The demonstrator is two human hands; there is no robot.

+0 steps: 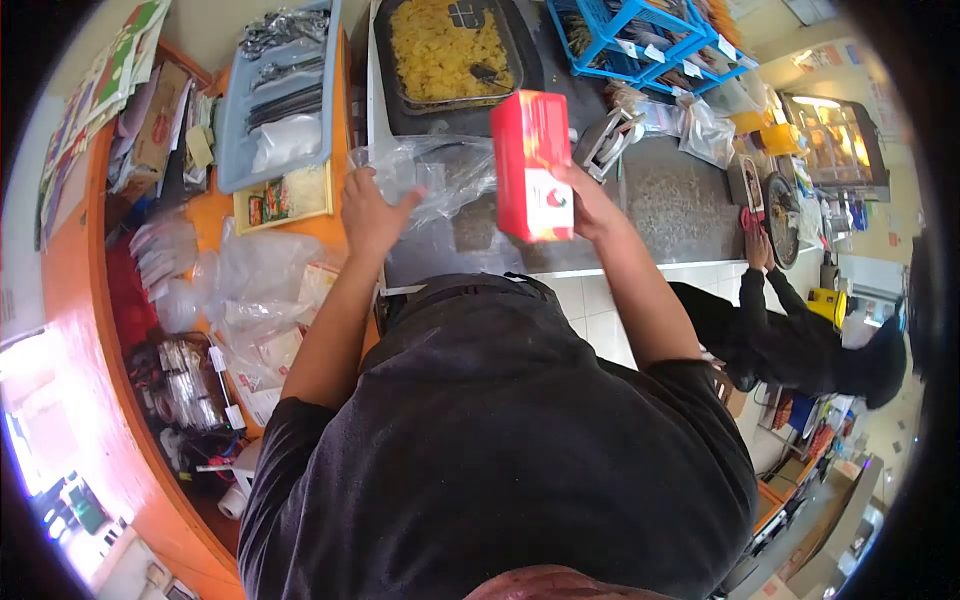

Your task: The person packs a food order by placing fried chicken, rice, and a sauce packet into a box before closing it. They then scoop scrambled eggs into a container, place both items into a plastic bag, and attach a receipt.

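A red box (525, 165) with a white label at its lower front is upright in my right hand (590, 203), whose fingers close on its right side. My left hand (374, 212) is at the near left edge of a clear plastic bag (440, 175). The thumb there reaches over the film, apart from the curled fingers. Whether the fingertips pinch the bag is hard to see. The bag lies crumpled on the dark counter (670, 205), partly behind the box.
Beyond the bag stands a glass-like tray of yellow food (450, 50) with a spoon in it. A blue cutlery tray (232, 150) and loose plastic bags (265, 275) lie left. Blue baskets (600, 45) stand back right. Another person (800, 340) works at the far right.
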